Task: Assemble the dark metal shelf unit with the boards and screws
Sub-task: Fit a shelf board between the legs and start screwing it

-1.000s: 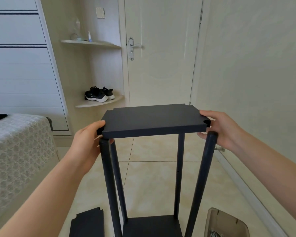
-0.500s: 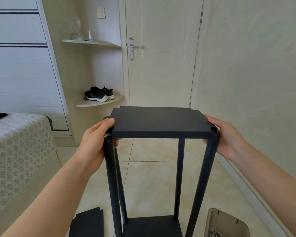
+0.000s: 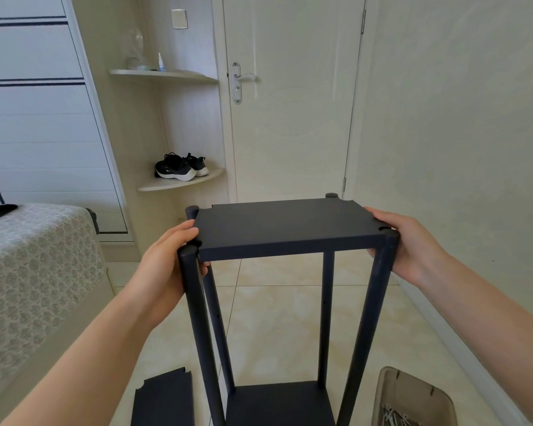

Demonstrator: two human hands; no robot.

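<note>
Both clasp board [image 3: 285,224], left hand [image 3: 163,267], right hand [image 3: 413,245]

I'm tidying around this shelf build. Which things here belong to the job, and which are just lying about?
For the job: top board, gripped by left hand and right hand; posts; bottom board; spare board; tray holding screws.
Lying about: black sneakers, bottle on the corner shelf, bed.

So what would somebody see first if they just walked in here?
The dark board in the middle, held at its ends by the left hand and right hand, atop four posts. Then the black shoes on a corner shelf by the door, and a spare board on the floor, bottom left.
</note>
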